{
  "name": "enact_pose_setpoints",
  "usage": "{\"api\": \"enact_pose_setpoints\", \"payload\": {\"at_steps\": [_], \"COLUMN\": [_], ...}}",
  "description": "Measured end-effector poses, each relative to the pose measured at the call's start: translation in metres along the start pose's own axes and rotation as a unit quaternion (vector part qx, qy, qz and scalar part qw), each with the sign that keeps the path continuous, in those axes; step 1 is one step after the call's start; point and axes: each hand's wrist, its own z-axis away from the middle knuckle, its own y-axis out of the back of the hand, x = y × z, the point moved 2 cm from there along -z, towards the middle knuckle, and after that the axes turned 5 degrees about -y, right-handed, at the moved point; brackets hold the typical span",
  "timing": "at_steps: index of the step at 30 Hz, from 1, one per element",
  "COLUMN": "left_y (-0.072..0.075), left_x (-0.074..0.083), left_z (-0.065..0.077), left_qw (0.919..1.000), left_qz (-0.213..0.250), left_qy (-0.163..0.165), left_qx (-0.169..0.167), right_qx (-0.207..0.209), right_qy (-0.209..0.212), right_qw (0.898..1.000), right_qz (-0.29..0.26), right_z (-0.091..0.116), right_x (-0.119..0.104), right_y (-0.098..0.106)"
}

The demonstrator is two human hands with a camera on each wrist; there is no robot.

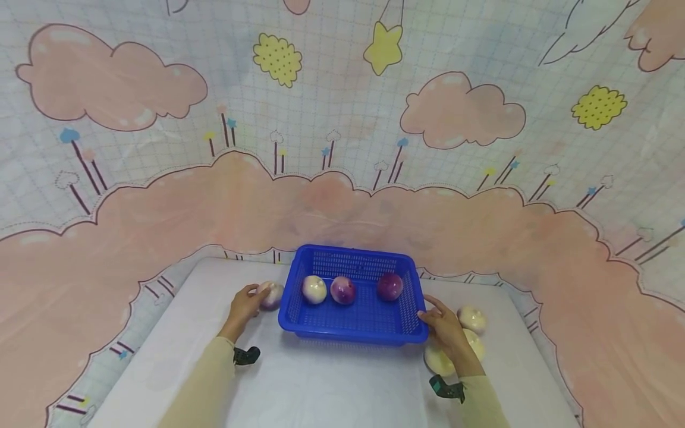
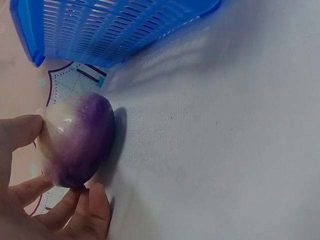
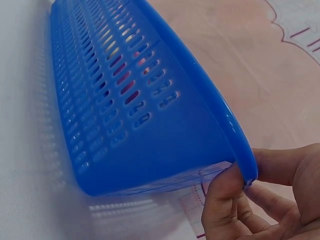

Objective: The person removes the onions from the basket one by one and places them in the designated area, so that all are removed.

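On the left of the table, my left hand (image 1: pixel 244 307) holds a glossy purple-and-white onion (image 2: pixel 80 140) between thumb and fingers, beside the blue basket (image 1: pixel 353 336). In the left wrist view the thumb is against its pale end and the fingertips touch its lower side. My right hand (image 1: pixel 443 323) grips the basket's right rim, fingers curled round the edge in the right wrist view (image 3: pixel 250 200). Inside the basket lie a whitish onion (image 1: pixel 314 290), a purple-and-white onion (image 1: pixel 343 290) and a dark purple onion (image 1: pixel 390 286).
Right of the basket, a whitish onion (image 1: pixel 472 320) and pale yellow round vegetables (image 1: pixel 439 359) lie beside and partly behind my right forearm. A white cloth covers the table (image 1: pixel 332 386). A patterned curtain (image 1: pixel 342 208) stands close behind and at the sides.
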Motion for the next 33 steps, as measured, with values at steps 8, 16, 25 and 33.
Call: {"api": "enact_pose_setpoints", "payload": {"at_steps": [8, 16, 25, 33], "left_y": [0.002, 0.014, 0.022, 0.022], "left_x": [-0.002, 0.018, 0.062, 0.099], "left_z": [0.003, 0.018, 0.037, 0.06], "left_qw": [0.9998, 0.9925, 0.9777, 0.9632], "left_qz": [0.008, 0.057, 0.123, 0.181], "left_qy": [-0.007, -0.064, -0.131, -0.172], "left_qx": [0.014, 0.088, 0.108, 0.1], "right_qx": [0.005, -0.002, 0.0, -0.002], "right_qy": [0.001, 0.006, 0.008, 0.007], "right_qw": [1.0, 1.0, 1.0, 1.0], "right_qz": [-0.004, -0.011, -0.006, -0.006], "right_z": [-0.001, 0.0, -0.001, 0.001], "right_x": [0.001, 0.0, 0.0, 0.0], "right_y": [0.0, -0.001, -0.001, -0.002]}}
